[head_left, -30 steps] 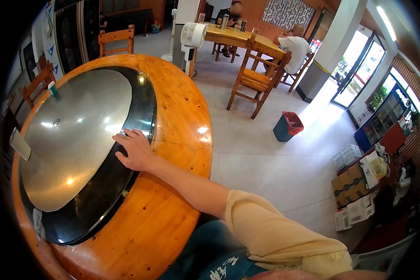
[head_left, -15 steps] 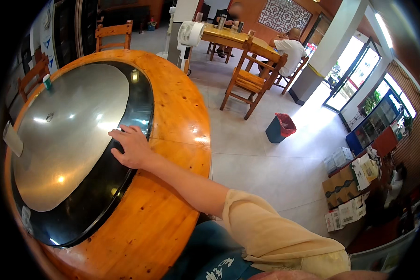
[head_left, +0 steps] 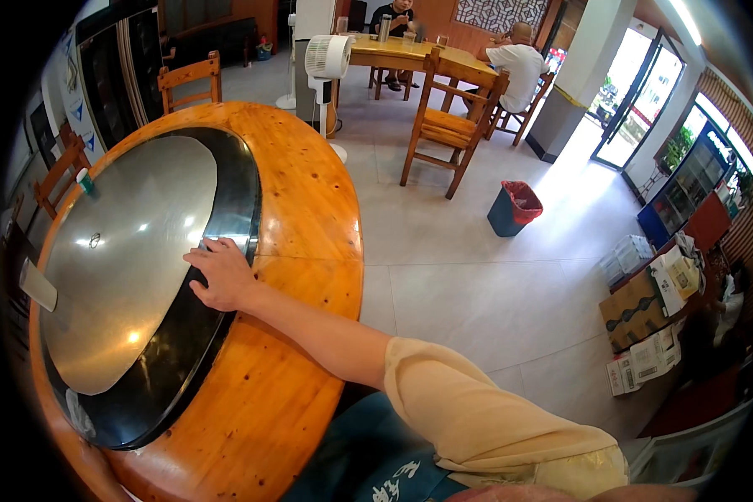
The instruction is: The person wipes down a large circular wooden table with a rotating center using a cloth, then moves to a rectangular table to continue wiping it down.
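My right hand (head_left: 223,276) rests palm down on a round turntable, with fingers spread and curved and nothing held. Beneath the hand is the glossy black rim (head_left: 161,356), and the fingertips reach the edge of a shiny silver-grey disc (head_left: 134,259) covering most of the turntable. Under it all is a round orange-brown wooden table (head_left: 305,201). A small green and white container (head_left: 84,181) stands at the disc's far left edge, and a pale flat object (head_left: 38,285) leans at its left. Some clear crumpled plastic (head_left: 79,413) lies on the near rim. My left hand is out of view.
Wooden chairs (head_left: 191,82) stand around this table, and another chair (head_left: 452,125) stands by a far table (head_left: 393,55) where two people sit. A white fan (head_left: 327,58) stands behind my table. On the floor are a red-lined bin (head_left: 514,209) and stacked cardboard boxes (head_left: 632,318).
My view has shifted slightly, moving the table lower and the bin rightward in the picture. My right hand stays spread on the turntable's rim.
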`<action>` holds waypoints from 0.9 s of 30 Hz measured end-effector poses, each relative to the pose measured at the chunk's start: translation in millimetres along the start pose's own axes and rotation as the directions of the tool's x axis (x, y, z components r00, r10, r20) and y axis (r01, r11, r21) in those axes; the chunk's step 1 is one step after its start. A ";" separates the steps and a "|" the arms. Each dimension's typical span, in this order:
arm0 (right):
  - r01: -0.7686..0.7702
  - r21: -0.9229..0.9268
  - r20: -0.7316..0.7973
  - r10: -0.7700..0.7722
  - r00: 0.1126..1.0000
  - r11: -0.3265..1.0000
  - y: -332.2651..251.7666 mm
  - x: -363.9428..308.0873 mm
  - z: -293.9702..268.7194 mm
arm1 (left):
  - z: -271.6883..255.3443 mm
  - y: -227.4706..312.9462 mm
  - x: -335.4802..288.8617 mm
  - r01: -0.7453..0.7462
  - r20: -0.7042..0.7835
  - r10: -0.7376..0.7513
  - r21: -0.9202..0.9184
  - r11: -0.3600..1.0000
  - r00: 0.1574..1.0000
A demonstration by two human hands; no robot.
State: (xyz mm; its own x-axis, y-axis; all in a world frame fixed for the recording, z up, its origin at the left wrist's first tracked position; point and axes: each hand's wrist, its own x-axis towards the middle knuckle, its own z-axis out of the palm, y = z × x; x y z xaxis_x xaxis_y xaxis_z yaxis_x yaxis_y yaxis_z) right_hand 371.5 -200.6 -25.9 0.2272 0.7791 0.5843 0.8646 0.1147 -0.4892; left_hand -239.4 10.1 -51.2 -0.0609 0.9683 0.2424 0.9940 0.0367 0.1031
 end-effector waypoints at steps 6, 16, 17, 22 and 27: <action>-0.018 -0.016 0.012 0.018 1.000 1.000 -5.1 1.6 0.9 | 8.4 6.1 -26.8 -0.139 0.132 0.167 -0.199 0.970 0.977; -0.012 -0.017 -0.017 0.012 1.000 1.000 4.4 -2.0 -1.5 | -38.4 162.7 -173.8 -0.482 0.067 0.524 -0.308 0.820 0.849; -0.004 -0.012 -0.016 0.003 1.000 1.000 3.8 -1.7 -0.7 | -62.1 188.4 -193.2 -0.519 0.127 0.568 -0.283 0.806 0.813; 0.016 -0.004 -0.007 -0.016 1.000 1.000 -4.5 0.3 3.3 | -63.4 246.5 -246.4 -0.833 -0.057 0.832 -0.060 0.549 0.552; -0.001 -0.015 -0.001 0.001 1.000 1.000 5.6 -3.1 -0.3 | -47.7 291.2 -272.3 -0.693 -0.035 0.727 -0.335 0.638 0.686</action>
State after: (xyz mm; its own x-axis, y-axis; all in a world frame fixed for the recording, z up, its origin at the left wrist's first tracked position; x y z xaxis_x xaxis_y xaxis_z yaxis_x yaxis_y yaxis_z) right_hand 375.8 -202.5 -30.3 0.2284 0.7786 0.5845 0.8711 0.1046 -0.4798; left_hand 62.3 -254.7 -41.2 0.6779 0.6818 0.2748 0.6455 -0.7310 0.2213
